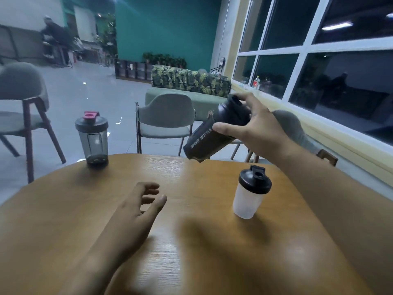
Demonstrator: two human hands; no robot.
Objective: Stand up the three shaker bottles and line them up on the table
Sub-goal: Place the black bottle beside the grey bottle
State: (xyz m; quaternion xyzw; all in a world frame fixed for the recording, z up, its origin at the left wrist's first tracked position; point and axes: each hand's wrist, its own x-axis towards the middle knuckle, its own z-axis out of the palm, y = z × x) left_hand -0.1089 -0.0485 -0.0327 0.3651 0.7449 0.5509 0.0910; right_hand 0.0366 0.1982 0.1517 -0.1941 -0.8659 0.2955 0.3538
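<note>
My right hand (253, 126) grips a black shaker bottle (209, 138) marked "SPORT BOTTLE" near its lid and holds it tilted, its base just above the far edge of the round wooden table (191, 241). A smoky grey shaker bottle (93, 140) with a red flip cap stands upright at the far left of the table. A frosted white shaker bottle (249, 193) with a black lid stands upright on the right, below my right arm. My left hand (138, 207) hovers over the middle of the table, fingers apart, holding nothing.
Grey upholstered chairs stand behind the table: one (165, 118) at the far side, one (19, 99) at the left. A leaf-patterned sofa (189, 81) sits further back. Windows and a sill (319, 116) run along the right. A person (53, 35) is far off at the back left.
</note>
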